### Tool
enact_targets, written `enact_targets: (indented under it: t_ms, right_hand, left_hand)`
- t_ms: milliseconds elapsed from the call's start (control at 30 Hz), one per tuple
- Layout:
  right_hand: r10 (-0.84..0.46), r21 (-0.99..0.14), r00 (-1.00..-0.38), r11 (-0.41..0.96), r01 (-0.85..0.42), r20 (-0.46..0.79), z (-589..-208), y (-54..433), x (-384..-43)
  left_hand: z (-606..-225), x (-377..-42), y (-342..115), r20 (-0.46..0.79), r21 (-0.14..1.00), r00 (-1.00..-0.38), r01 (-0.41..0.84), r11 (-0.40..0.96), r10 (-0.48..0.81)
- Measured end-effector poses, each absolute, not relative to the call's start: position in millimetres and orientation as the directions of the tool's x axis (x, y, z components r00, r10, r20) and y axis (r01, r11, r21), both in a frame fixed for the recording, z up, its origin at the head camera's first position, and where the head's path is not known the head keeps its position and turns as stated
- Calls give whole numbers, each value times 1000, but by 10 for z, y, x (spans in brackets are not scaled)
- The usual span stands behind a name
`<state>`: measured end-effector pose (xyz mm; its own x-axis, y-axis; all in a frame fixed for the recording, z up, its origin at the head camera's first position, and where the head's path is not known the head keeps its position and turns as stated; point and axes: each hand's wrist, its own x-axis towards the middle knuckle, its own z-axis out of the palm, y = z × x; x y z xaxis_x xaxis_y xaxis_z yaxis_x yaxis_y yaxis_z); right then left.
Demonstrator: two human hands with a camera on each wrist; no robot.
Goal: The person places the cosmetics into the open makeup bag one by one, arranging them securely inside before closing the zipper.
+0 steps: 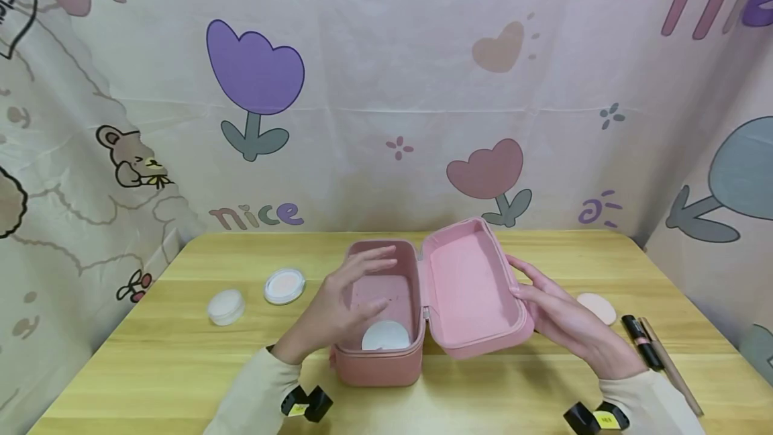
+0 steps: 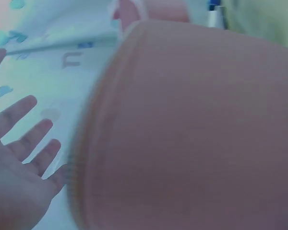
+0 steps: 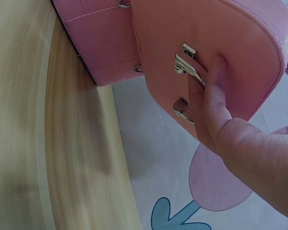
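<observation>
A pink cosmetic case (image 1: 379,369) stands on the table with its lid (image 1: 474,280) swung out to the right. My right hand (image 1: 561,314) grips the lid's right edge, thumb on the rim and fingers behind. In the right wrist view, fingers of the right hand (image 3: 230,129) press the lid's outer face beside a metal handle fitting (image 3: 188,66). Over the case's opening is my left hand (image 1: 332,311), fingers spread and holding nothing. Inside the case lies a white round item (image 1: 385,335), partly hidden by the front wall. The case's wall (image 2: 182,134) fills most of the left wrist view.
To the left on the wooden table (image 1: 151,354) are a white round jar (image 1: 226,307) and a flat white round container (image 1: 284,286). At the right lie a pale round pad (image 1: 596,307), a black tube (image 1: 642,343) and a thin tan stick (image 1: 672,368). Printed cloth (image 1: 386,72) hangs behind.
</observation>
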<state>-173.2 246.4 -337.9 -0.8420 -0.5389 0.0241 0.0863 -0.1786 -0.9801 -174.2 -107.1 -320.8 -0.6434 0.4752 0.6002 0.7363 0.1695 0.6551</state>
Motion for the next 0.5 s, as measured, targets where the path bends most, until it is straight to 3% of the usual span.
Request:
enact_targets:
  t_ms: [500]
  right_hand:
    - [-525, -982, -851, -163, 98, 2, -3379, 2482, -1743]
  left_hand:
    - [-3155, -1886, -1463, 601, 721, -728, 672, 169, 329]
